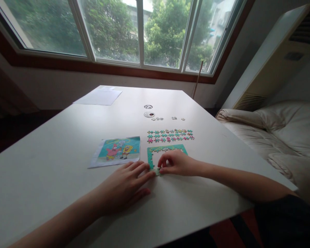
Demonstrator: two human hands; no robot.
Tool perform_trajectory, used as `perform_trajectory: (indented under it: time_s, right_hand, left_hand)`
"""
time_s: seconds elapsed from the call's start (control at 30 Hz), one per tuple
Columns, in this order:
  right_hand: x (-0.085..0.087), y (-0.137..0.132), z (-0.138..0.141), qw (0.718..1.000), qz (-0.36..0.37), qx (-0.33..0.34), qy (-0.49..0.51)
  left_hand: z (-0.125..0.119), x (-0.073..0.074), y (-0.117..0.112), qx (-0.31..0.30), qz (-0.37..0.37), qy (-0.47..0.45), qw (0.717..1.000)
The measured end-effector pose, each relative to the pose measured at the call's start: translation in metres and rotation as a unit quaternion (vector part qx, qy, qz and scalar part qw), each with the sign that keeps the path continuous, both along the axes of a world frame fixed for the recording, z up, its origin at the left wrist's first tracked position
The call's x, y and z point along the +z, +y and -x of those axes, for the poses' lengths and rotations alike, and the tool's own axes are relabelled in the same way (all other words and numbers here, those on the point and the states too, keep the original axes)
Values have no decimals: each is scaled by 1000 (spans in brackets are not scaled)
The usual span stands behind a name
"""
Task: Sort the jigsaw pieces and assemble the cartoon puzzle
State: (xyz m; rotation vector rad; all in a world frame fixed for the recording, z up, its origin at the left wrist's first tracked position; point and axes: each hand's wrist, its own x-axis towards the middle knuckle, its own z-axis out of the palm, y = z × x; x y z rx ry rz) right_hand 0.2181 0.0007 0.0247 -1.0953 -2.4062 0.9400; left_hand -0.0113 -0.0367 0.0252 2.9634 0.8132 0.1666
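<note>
The green jigsaw border (166, 149) is joined, its middle bare, with loose pieces (170, 135) unplaced beyond; fingers of the right hand (177, 162) pinch an edge piece (157, 171) at its near-left corner, while the left hand (124, 186) lies flat, released.

My left hand (124, 187) and right hand (177, 163) are bare, with the forearms uncovered to the frame edge. Dark fabric (286, 220) shows beside my right elbow.

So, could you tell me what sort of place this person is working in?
Probably a bedroom or living room in a home: a white table with a part-built jigsaw puzzle stands below a wide window onto trees, with cream bedding and a floor-standing air conditioner beside it.
</note>
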Motion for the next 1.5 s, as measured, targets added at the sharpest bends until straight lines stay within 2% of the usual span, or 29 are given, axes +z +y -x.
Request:
perform_trajectory:
  time_s: [0.43,0.67,0.77,0.83,0.9,0.97,1.0,1.1,1.2,1.3,1.5]
  right_hand:
    - [2,-2,4,1000,9,-17,-22]
    - [4,-5,5,999,-13,-6,-47]
    - [16,12,-7,998,18,34,-53]
    - [25,40,-24,996,2,44,-72]
    - [30,77,-49,991,-73,-25,-114]
    - [30,117,-76,966,-133,-125,-185]
    - [27,135,-89,949,-139,-175,-223]
    - [12,173,-119,927,-138,-237,-254]
    - [-6,187,-131,913,-140,-277,-265]
    - [-19,190,-130,905,-150,-302,-260]
    - [-26,191,-123,900,-157,-332,-235]
  left_hand:
    - [0,-2,0,-8,-17,-5,1000]
    - [-1,-2,-1,-4,-16,-3,1000]
    - [-1,-2,-1,0,-19,3,1000]
    - [-1,-1,-1,4,-22,8,1000]
    - [-2,-1,-2,7,-27,11,1000]
    - [-3,-1,-3,10,-34,11,999]
    - [-3,-1,-3,12,-37,11,999]
    - [-4,-2,-3,14,-44,12,999]
    - [-3,-3,-3,14,-41,13,999]
    - [-2,-3,-2,8,-38,11,999]
    - [-2,-3,-3,8,-39,7,999]
